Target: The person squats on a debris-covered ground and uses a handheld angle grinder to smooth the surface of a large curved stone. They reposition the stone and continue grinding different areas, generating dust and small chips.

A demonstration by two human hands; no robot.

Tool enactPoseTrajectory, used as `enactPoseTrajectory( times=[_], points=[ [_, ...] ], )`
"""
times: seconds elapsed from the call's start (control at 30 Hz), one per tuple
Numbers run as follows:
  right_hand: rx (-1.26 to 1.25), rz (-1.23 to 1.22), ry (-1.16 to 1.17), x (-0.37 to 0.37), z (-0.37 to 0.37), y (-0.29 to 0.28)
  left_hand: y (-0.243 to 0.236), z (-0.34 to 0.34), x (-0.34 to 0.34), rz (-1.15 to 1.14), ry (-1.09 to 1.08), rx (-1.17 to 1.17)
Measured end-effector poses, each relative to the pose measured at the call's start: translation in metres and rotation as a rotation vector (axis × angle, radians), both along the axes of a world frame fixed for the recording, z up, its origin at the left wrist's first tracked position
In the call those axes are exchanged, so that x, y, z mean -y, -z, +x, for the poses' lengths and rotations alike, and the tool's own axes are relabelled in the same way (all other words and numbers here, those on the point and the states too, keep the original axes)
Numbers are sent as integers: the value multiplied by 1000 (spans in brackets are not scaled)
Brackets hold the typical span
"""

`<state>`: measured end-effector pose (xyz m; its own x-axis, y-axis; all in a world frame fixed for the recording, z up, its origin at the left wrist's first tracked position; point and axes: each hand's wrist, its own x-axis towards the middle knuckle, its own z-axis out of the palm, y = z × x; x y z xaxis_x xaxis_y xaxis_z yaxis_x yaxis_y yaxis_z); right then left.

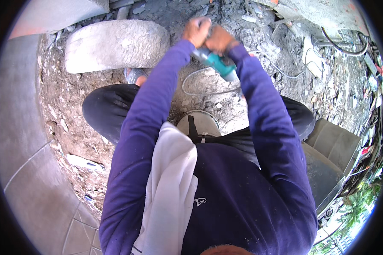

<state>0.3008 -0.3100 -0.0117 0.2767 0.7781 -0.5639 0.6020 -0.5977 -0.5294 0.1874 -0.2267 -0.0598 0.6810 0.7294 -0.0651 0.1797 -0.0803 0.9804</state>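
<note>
Both arms reach far forward, with the hands close together at the upper middle. A teal and grey corded power tool (219, 64), shaped like an angle grinder, slants from the hands back toward my right forearm. My left hand (196, 32) is closed at its far end, fingers curled. Beside it, my right hand (219, 40) is wrapped round the tool, slightly blurred. The hands hide the tool's working end. A thin grey cord (189, 80) loops over the rubble below the tool.
A large pale stone-like block (115, 44) lies left of the hands. Broken rubble (285, 59) covers the ground. Paving slabs (17, 127) run along the left. An upturned bucket-like round object (200, 121) sits between my legs. A black cable (349, 51) curves at upper right.
</note>
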Motion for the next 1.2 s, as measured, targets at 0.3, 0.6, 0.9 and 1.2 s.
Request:
enactPoseTrajectory(
  times=[0.3,0.6,0.9,1.2],
  points=[
    [394,720,-222,250,-119,112,28,-91,185,527,493,156],
    [190,545,-171,237,-102,-62,-108,-99,183,422,185,349],
    [375,512,-390,192,-99,-12,-52,-104,162,264,84,433],
    [374,298,-344,198,-113,-4,-50,-118,161,257,118,398]
  ],
)
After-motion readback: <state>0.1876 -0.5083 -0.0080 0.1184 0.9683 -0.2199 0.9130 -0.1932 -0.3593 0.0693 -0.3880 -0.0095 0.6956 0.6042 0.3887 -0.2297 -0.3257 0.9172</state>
